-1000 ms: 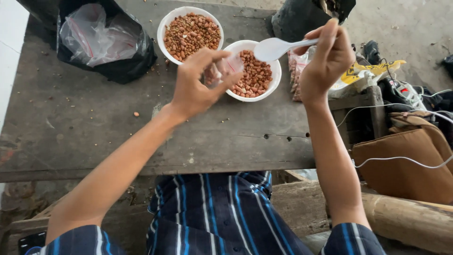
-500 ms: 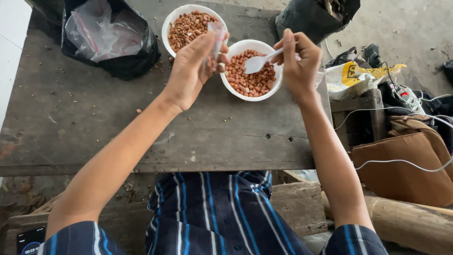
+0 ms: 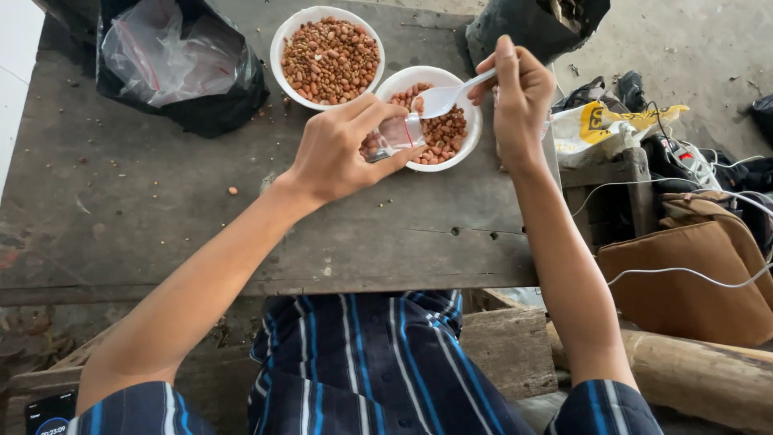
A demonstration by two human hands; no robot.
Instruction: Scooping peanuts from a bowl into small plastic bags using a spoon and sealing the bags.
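We see the left hand (image 3: 342, 153) closed around a small clear plastic bag (image 3: 394, 133), thumb and fingers pinching it just over the near rim of the nearer white bowl (image 3: 475, 121) of red-skinned peanuts (image 3: 447, 129). The right hand (image 3: 522, 101) grips the handle of a white plastic spoon (image 3: 441, 98), whose scoop hangs above the peanuts, right beside the bag's mouth. Behind and touching this bowl stands a second white bowl (image 3: 278, 48) filled with browner peanuts. Both rest on a worn dark wooden table (image 3: 161, 217). At the far left corner lies a black bag (image 3: 217, 109) holding clear plastic bags.
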